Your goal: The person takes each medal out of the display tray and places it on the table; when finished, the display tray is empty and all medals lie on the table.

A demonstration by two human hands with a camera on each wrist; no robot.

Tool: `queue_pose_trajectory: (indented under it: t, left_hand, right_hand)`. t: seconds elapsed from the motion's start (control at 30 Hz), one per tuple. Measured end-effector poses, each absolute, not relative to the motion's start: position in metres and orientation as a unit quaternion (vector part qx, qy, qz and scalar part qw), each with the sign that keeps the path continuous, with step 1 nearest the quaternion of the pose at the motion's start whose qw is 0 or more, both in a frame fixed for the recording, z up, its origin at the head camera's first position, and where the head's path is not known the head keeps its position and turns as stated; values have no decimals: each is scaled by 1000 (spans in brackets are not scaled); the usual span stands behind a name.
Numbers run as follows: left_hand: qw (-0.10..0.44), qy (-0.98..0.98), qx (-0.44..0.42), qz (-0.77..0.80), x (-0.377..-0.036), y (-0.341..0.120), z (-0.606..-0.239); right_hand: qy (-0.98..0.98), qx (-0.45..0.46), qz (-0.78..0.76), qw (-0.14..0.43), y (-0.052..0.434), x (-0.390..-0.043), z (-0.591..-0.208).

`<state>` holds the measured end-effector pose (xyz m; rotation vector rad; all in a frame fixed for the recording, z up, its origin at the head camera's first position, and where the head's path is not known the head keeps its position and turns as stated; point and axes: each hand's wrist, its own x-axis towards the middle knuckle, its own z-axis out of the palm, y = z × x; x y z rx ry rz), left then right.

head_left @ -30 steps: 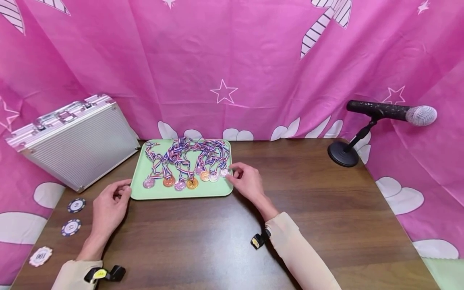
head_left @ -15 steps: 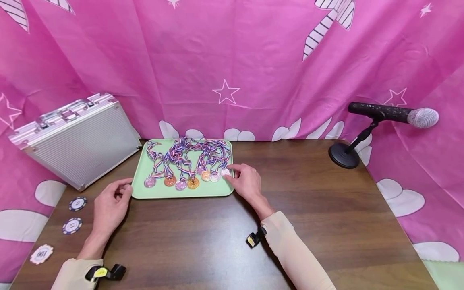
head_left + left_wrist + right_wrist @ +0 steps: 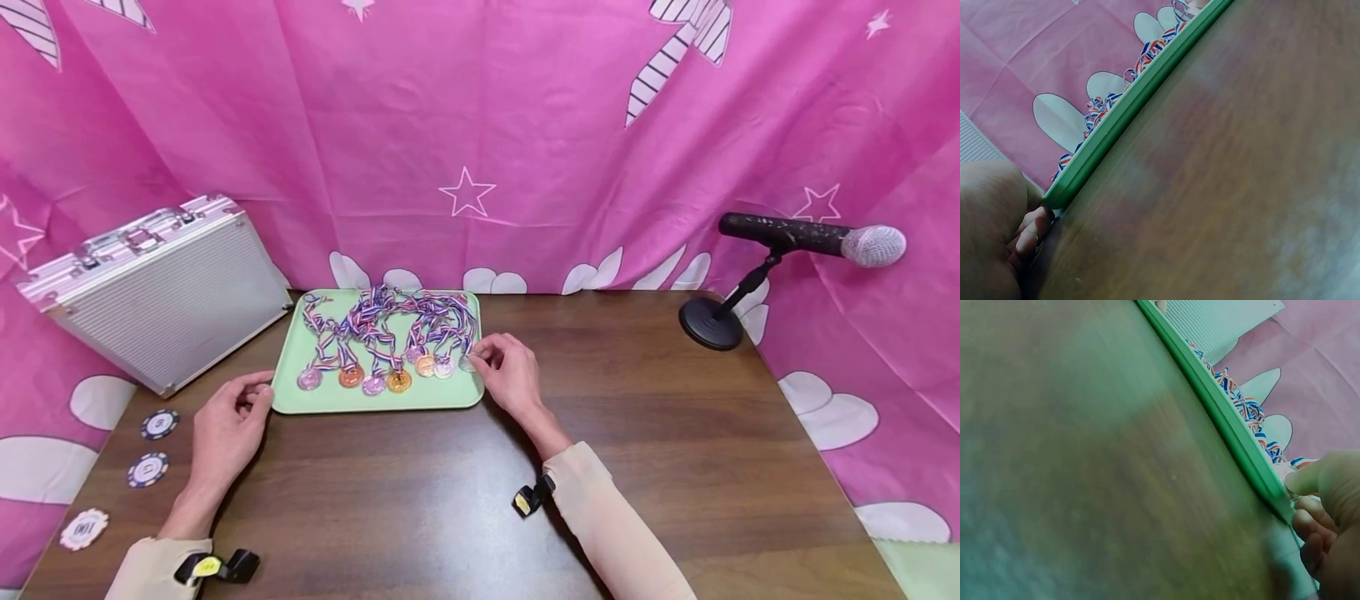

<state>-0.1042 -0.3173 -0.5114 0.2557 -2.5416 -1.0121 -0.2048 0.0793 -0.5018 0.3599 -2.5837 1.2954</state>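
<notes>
A light green tray [image 3: 330,403] holds several medals with striped red, white and blue ribbons [image 3: 367,321] tangled along its back. Bronze, gold-coloured and silvery medals lie in a row toward the front, among them a gold one [image 3: 400,381]. My left hand [image 3: 231,425] grips the tray's left edge near the front corner, its fingers bent. At the right edge, my right hand [image 3: 512,375] pinches a silver medal [image 3: 467,363] between thumb and forefinger; the fingers partly cover it. In the right wrist view the thumb [image 3: 1304,480] presses against this medal just above the rim.
A silver aluminium case [image 3: 172,300] stands at the back left. Poker chips [image 3: 160,425] lie along the left table edge. A microphone [image 3: 810,233] on a black stand is at the back right. A pink curtain [image 3: 465,125] hangs behind the wooden table [image 3: 420,500].
My right fingers have closed over the rightmost silver medal, which now looks darker and more covered. My left hand and the tray have stayed in place.
</notes>
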Motion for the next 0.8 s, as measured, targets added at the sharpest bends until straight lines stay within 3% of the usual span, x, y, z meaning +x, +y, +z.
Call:
queue_pose_trajectory:
  t: [0.47, 0.8]
  left_hand:
    - [194, -907, 96, -361, -105, -317, -513]
    - [197, -907, 95, -361, -104, -317, -512]
  right_hand:
    - [-743, 84, 663, 38, 95, -195, -430]
    - [-703, 101, 700, 78, 121, -187, -368]
